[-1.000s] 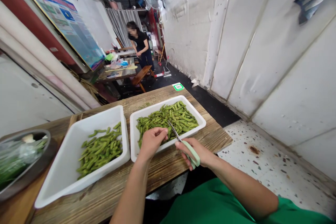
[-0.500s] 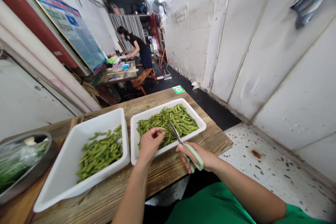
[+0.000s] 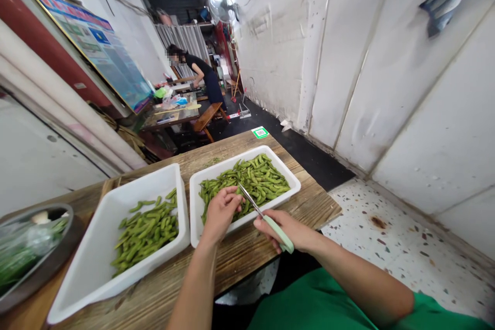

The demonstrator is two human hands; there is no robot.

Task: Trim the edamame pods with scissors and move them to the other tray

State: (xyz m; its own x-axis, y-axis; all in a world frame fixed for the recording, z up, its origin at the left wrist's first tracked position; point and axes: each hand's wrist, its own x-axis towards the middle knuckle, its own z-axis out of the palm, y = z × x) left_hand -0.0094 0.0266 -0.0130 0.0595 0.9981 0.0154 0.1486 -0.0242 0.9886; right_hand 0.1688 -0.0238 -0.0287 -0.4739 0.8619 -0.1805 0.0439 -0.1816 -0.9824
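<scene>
Over the near side of the right white tray (image 3: pixel 193 211), my left hand (image 3: pixel 220 214) pinches a green edamame pod (image 3: pixel 238 191), mostly covered by the fingers. My right hand (image 3: pixel 284 226) grips scissors with pale green handles (image 3: pixel 279 232). Their blades, now close together, reach to the pod at my left fingertips. A broad heap of edamame pods (image 3: pixel 265 172) fills the right tray. In the left white tray (image 3: pixel 88 250) lies a smaller pile of pods (image 3: pixel 150 229), toward its right side.
Both trays rest on a wooden table (image 3: pixel 317 201). A metal bowl (image 3: pixel 71 229) with bagged greens stands at the far left. A green QR card (image 3: pixel 260 132) lies by the back edge. Farther off, a person (image 3: pixel 204 72) bends over another table (image 3: pixel 162 118) beside a wooden bench (image 3: pixel 209 116).
The scissor blades have closed together and moved left to the pod at my left fingertips. The view has shifted slightly. The person at the back has drawn an arm in.
</scene>
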